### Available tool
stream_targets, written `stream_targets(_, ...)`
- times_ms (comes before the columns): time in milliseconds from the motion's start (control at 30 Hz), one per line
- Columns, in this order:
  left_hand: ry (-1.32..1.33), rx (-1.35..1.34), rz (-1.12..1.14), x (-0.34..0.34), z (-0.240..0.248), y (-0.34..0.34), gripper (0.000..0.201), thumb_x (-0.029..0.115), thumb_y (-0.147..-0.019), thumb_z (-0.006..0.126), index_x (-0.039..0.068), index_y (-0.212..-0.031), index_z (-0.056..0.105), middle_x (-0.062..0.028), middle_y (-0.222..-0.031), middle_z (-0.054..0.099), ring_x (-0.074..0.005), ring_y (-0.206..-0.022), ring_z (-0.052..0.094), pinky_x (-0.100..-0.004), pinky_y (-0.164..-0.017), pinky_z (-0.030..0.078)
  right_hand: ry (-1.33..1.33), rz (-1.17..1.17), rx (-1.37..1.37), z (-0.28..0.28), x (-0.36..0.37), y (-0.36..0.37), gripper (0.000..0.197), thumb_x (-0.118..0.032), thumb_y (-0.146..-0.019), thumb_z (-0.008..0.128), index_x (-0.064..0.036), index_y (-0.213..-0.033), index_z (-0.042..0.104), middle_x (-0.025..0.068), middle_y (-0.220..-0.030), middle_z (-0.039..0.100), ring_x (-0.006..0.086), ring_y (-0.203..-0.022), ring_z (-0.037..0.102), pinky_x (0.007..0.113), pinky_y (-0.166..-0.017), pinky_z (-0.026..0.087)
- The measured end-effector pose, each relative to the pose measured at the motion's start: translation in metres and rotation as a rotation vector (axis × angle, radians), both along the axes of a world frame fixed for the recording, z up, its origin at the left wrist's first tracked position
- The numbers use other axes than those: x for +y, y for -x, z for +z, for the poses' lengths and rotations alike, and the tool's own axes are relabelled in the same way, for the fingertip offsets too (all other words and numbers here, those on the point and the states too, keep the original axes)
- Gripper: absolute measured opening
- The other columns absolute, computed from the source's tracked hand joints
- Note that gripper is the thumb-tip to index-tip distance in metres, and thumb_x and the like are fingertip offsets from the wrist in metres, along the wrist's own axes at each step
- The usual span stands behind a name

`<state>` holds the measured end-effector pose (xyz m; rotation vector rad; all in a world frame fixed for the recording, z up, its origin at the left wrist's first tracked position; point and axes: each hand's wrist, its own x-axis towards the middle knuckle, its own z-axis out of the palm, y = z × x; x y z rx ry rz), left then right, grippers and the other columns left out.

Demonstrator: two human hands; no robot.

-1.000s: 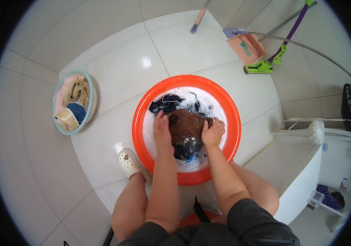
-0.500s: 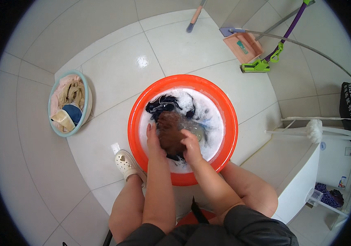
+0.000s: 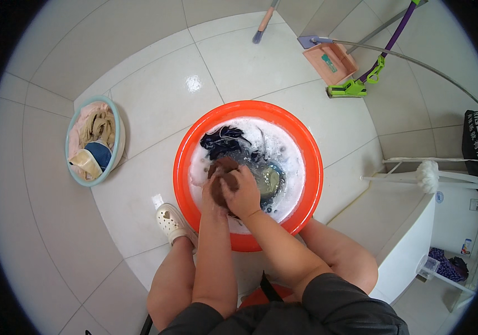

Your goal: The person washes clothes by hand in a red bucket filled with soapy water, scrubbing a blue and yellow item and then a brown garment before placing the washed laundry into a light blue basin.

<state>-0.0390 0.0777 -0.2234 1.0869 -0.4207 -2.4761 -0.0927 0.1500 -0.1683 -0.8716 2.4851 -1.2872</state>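
A round orange-red basin (image 3: 314, 162) of sudsy water stands on the floor before me. Inside it, my left hand (image 3: 211, 196) and my right hand (image 3: 244, 192) are closed on a bunched, wet brown cloth (image 3: 225, 164), close together near the basin's left-front side. Fingers cover part of the cloth, and its garment type cannot be made out. A dark navy garment (image 3: 222, 142) floats in the foam just beyond them. To the right of my right hand, a pale greenish patch (image 3: 269, 180) shows through the water; what it is stays unclear.
At the left, a light blue-rimmed basket (image 3: 118, 146) holds pink, beige and blue clothes. A pink dustpan (image 3: 322, 66), a brush (image 3: 263, 27) and a green-and-purple mop (image 3: 350, 88) are at the back. White shelving (image 3: 403, 234) stands at the right. My cream clog (image 3: 171, 220) is beside the basin.
My hands have come together, gathering the spread brown cloth into a smaller bunch. The right hand moved left onto it, uncovering more water and the greenish patch.
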Motion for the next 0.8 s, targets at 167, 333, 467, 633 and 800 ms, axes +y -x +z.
stream_targets(167,0.347,-0.388,-0.011,0.014,0.009,0.013,0.025,0.011,-0.083,0.057,0.003,-0.107,0.057,-0.0072,-0.097,0.060,-0.0175,-0.088,0.057,-0.0282,-0.077,0.047,-0.255,-0.242,-0.089,-0.030,0.019,0.025,0.022,-0.024,-0.080,0.060,-0.0039,-0.088,0.059,0.0142,-0.085,0.051,0.0337,-0.083,0.054,0.041,-0.070,0.044)
stream_targets(333,0.591,-0.674,0.042,-0.001,0.004,0.005,0.025,0.003,-0.081,0.051,0.003,-0.105,0.058,-0.0037,-0.091,0.058,-0.0128,-0.079,0.054,-0.0239,-0.073,0.044,-0.421,-0.281,0.208,-0.060,0.055,0.022,0.041,-0.025,-0.077,0.063,-0.0126,-0.114,0.052,0.0148,-0.116,0.046,0.0357,-0.108,0.042,0.048,-0.088,0.037)
stream_targets(467,0.413,-0.707,0.066,-0.002,-0.001,0.002,0.032,0.005,-0.081,0.050,0.006,-0.113,0.052,-0.0032,-0.093,0.056,-0.0120,-0.079,0.051,-0.0219,-0.071,0.041,-0.735,-0.035,-0.101,-0.077,0.064,0.007,0.039,-0.017,-0.072,0.065,-0.0128,-0.109,0.052,0.0161,-0.121,0.045,0.0353,-0.113,0.041,0.049,-0.089,0.037)
stream_targets(633,0.178,-0.622,0.030,0.007,-0.001,0.002,0.047,0.018,-0.081,0.057,0.011,-0.125,0.042,-0.0066,-0.102,0.056,-0.0191,-0.092,0.053,-0.0319,-0.079,0.042,-0.333,-0.160,-0.379,-0.105,0.060,0.013,0.022,-0.011,-0.073,0.060,-0.0056,-0.093,0.053,0.0187,-0.093,0.058,0.0343,-0.093,0.056,0.044,-0.076,0.045)
stream_targets(800,-0.006,-0.331,0.110,0.005,0.005,-0.004,0.045,0.024,-0.083,0.057,0.009,-0.124,0.044,-0.0111,-0.112,0.055,-0.0252,-0.101,0.052,-0.0388,-0.088,0.042,0.206,0.005,-0.387,-0.012,0.032,-0.005,0.018,-0.007,-0.067,0.053,-0.0006,-0.083,0.048,0.0198,-0.079,0.053,0.0388,-0.077,0.052,0.039,-0.071,0.043)
